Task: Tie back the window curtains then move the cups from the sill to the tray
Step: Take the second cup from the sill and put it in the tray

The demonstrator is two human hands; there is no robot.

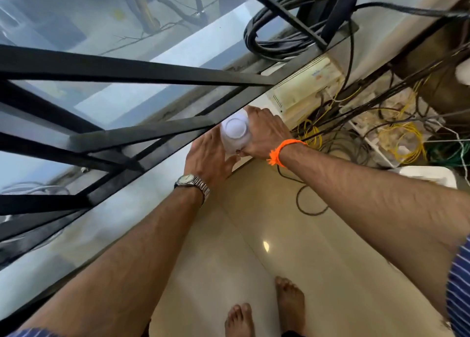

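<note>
Left hand (208,156), right hand (265,133), blurred cup (234,130) between

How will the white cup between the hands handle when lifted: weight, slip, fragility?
White cup looks small, spanned by the right hand, so probably light. Its smooth white surface may be slippery; the left hand against its side helps. Material is unclear; if ceramic, a knock on the black window grille could chip it.

Words to read: none
Cream box (300,92): small blue mark, too blurry to read
Watch (185,179): face too small to read
</note>
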